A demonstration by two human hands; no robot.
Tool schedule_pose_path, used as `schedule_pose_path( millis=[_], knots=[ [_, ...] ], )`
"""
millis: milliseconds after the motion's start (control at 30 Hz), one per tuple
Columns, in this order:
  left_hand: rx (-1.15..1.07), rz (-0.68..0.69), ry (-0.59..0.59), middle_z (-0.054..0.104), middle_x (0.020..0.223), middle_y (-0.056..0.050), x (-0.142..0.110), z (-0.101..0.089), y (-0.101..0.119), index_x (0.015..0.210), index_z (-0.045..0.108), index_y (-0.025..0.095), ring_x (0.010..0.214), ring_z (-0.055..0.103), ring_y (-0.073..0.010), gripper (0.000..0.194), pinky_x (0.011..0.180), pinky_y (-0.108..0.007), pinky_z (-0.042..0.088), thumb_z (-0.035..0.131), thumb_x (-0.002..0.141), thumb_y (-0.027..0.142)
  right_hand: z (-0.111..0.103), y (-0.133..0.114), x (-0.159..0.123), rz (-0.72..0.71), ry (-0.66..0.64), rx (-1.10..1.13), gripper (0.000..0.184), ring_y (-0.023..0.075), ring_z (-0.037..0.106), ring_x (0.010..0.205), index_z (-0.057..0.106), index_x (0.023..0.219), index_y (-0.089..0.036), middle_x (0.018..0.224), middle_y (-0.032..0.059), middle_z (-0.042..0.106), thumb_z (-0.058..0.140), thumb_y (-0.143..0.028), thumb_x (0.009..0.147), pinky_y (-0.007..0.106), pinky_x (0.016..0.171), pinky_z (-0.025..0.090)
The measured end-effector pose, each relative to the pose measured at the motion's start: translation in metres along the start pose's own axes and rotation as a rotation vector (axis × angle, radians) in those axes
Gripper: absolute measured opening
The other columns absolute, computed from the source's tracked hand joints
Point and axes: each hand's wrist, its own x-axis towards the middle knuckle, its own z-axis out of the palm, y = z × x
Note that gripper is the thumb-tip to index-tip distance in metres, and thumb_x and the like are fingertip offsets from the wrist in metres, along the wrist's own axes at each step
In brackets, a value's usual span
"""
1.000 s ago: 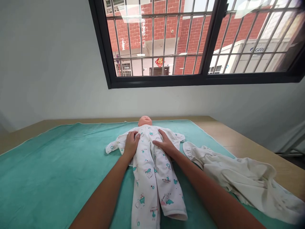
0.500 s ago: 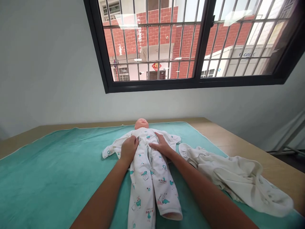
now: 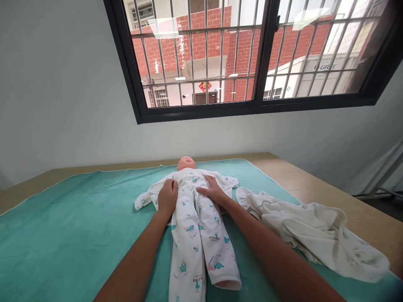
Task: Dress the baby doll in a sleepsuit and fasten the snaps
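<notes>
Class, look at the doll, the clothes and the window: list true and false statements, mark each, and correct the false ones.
1. The left hand and right hand both touch the printed clothes. True.
2. A green blanket lies under the doll. True.
3. The doll lies face down. False: it lies face up.
4. The window has bars. True.
5. Nothing lies on the right side of the blanket. False: a crumpled white garment lies there.
</notes>
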Motion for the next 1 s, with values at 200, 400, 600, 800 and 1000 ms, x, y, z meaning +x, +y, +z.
schedule_pose_path(
  millis=[200,400,600,800,1000],
  knots=[
    [-0.074,-0.071,-0.068,0.061,0.074,0.000,0.001,0.000,0.001,0.079,0.047,0.023,0.068,0.055,-0.0171,0.025,0.060,-0.026,0.033,0.037,0.094,0.040,0.000,-0.009,-0.003,0.009,0.003,0.063,0.085,0.0282,0.035,0.133,0.042,0.138,-0.023,0.143,0.0097,0.039,0.073,-0.055,0.065,0.043,0.112,0.028],
    [0.065,-0.071,-0.084,0.059,0.068,0.000,0.002,0.000,0.005,0.079,0.047,0.023,0.063,0.055,-0.0175,0.028,0.057,-0.025,0.026,0.034,0.095,0.042,0.002,-0.010,-0.003,-0.003,0.004,0.085,0.081,0.0288,0.038,0.132,0.044,0.134,-0.022,0.142,0.0105,0.043,0.073,-0.053,0.065,0.043,0.111,0.030],
    [0.115,-0.066,-0.100,0.058,0.066,0.000,0.003,0.000,0.008,0.077,0.048,0.022,0.063,0.054,-0.0172,0.029,0.056,-0.026,0.023,0.034,0.095,0.041,0.003,-0.006,-0.003,0.075,0.034,0.036,0.086,0.0280,0.046,0.123,0.038,0.134,-0.019,0.133,0.0119,0.049,0.072,-0.056,0.064,0.043,0.105,0.036],
    [0.022,-0.087,-0.137,0.056,0.066,0.001,0.006,0.001,0.009,0.076,0.046,0.022,0.063,0.053,-0.0166,0.026,0.058,-0.025,0.026,0.037,0.094,0.039,0.005,-0.014,-0.008,-0.017,0.136,-0.181,0.053,0.0211,0.057,0.084,0.053,0.104,-0.020,0.093,0.0035,0.063,0.065,-0.058,0.069,0.033,0.074,0.045],
    [-0.030,-0.094,-0.193,0.054,0.067,0.001,0.004,0.000,0.006,0.076,0.044,0.023,0.064,0.052,-0.0172,0.028,0.058,-0.026,0.029,0.034,0.093,0.042,0.009,-0.018,-0.013,-0.160,0.215,-0.446,0.037,0.0143,0.042,0.058,0.045,0.057,-0.021,0.056,-0.0013,0.051,0.050,-0.047,0.082,0.027,0.057,0.032]
  ],
)
